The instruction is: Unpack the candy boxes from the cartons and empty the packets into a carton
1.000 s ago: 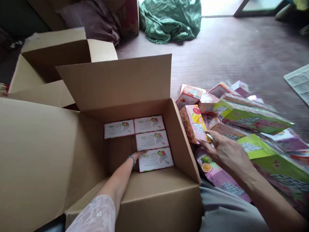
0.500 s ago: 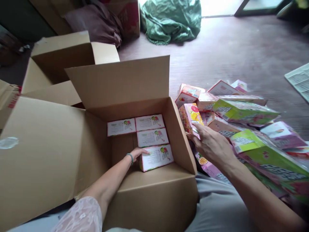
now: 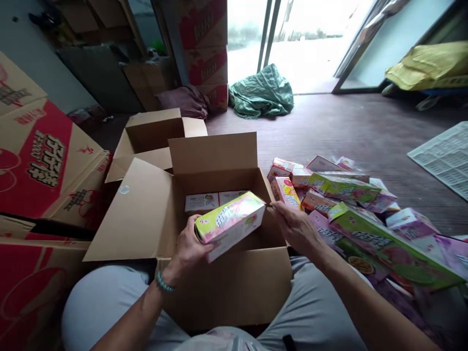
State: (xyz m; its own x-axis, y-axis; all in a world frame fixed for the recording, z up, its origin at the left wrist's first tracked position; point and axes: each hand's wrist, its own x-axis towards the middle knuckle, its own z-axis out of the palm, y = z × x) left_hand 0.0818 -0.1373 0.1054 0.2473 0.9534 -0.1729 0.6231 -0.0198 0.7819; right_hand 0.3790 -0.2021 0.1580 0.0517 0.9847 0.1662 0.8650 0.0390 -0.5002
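My left hand (image 3: 192, 241) grips one end of a long green-and-pink printed box (image 3: 230, 214), held tilted above an open cardboard carton (image 3: 223, 282). The printed box's white side faces me. At its far right end is my right hand (image 3: 294, 224), with the fingers pinched together. Whether they touch that corner or hold some small thing is too unclear to see. Inside the carton, white-faced boxes (image 3: 201, 201) lie along the back wall, partly hidden by the held box. A yellow-and-pink box (image 3: 288, 191) leans just outside the carton, beyond my right hand.
A heap of green, purple and orange boxes (image 3: 358, 229) covers the floor at right. Another open carton (image 3: 155, 134) stands behind mine, and large red-printed cartons (image 3: 47, 161) rise at left. A green cloth bundle (image 3: 261, 92) and a white plastic grate (image 3: 444, 158) lie farther off.
My left hand has risen from inside the carton with a box, turned so its green side is up. My right hand has left the yellow-and-pink box. The view has tilted upward.
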